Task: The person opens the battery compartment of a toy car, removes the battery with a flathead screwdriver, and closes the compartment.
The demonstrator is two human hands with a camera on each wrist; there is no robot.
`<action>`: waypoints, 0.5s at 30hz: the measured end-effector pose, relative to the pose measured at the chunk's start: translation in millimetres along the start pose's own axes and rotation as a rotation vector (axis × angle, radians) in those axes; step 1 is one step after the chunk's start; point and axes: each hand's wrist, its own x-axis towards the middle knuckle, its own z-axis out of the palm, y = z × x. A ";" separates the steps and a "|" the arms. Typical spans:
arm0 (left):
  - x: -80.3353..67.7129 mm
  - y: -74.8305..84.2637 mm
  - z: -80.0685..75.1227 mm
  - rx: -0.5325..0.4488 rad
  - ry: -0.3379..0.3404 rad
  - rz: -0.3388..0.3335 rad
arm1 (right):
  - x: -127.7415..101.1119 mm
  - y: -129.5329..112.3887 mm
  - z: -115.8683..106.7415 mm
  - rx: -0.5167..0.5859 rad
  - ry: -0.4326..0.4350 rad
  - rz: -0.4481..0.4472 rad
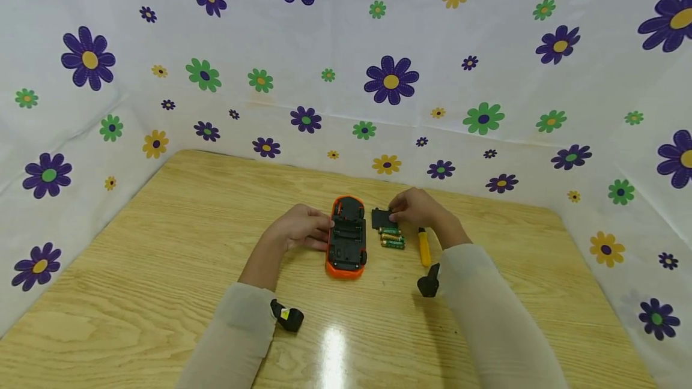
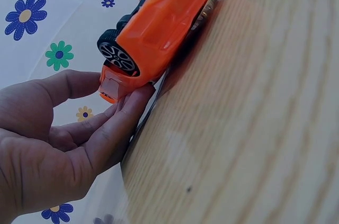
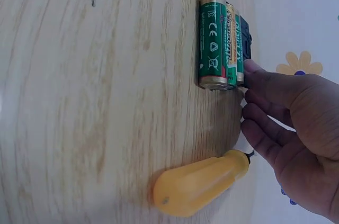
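An orange toy car (image 1: 346, 236) lies upside down on the wooden table (image 1: 162, 245), its black underside and battery bay facing up. My left hand (image 1: 303, 227) rests against the car's left side, with straight fingers (image 2: 124, 110) touching its orange body (image 2: 159, 23). My right hand (image 1: 413, 209) holds a black battery cover (image 1: 381, 218) just right of the car, fingertips (image 3: 254, 73) on its edge. Three green batteries (image 1: 391, 238) (image 3: 220, 41) lie side by side just in front of that cover. The right thumb is hidden.
A yellow-handled screwdriver (image 1: 424, 247) (image 3: 198, 184) lies right of the batteries, beside my right wrist. White cloth with flower prints (image 1: 389, 80) walls the table on three sides. Black wrist cameras (image 1: 286, 316) sit on both sleeves.
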 end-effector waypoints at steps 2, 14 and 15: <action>0.0 0.0 0.1 -0.001 0.001 -0.003 | -0.4 -0.8 0.7 0.011 0.003 -0.001; 0.0 1.4 0.8 0.003 0.003 -0.009 | -0.7 2.3 3.1 0.078 0.081 0.054; 0.3 1.1 0.5 0.005 0.002 -0.007 | -0.6 2.5 3.0 0.085 0.089 0.059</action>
